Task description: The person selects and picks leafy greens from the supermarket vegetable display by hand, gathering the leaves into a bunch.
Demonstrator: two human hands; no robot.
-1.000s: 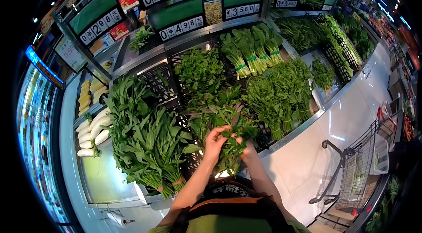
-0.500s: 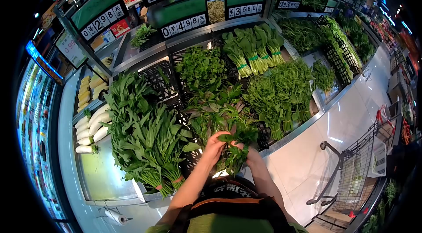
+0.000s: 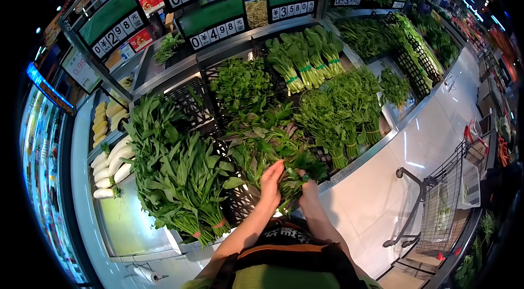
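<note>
My right hand (image 3: 309, 191) is closed around a small bunch of dark leafy greens (image 3: 311, 167), whose leaves spread above the fingers. To its left, my left hand (image 3: 271, 181) has its fingers pressed together at the tips; what they pinch, if anything, is too small to make out. Both hands are over the near end of a black crate of loose, purplish-green leafy vegetables (image 3: 256, 139). Left of them lies a large pile of long-leaved greens (image 3: 180, 166) with banded stems. On the right are banded bunches of fine-leaved greens (image 3: 341, 111).
White radishes (image 3: 115, 159) lie at the left of the metal display. Bok choy (image 3: 303, 62) is bundled toward the back, below price signs (image 3: 292, 10). A shopping cart (image 3: 436, 207) stands on the tiled floor at right. A plastic bag roll (image 3: 147, 274) hangs at the lower left.
My left hand has come away from the leaves in my right hand, its fingertips now pinched together. The right hand's bunch has shifted slightly right. The whole view has shifted a little.
</note>
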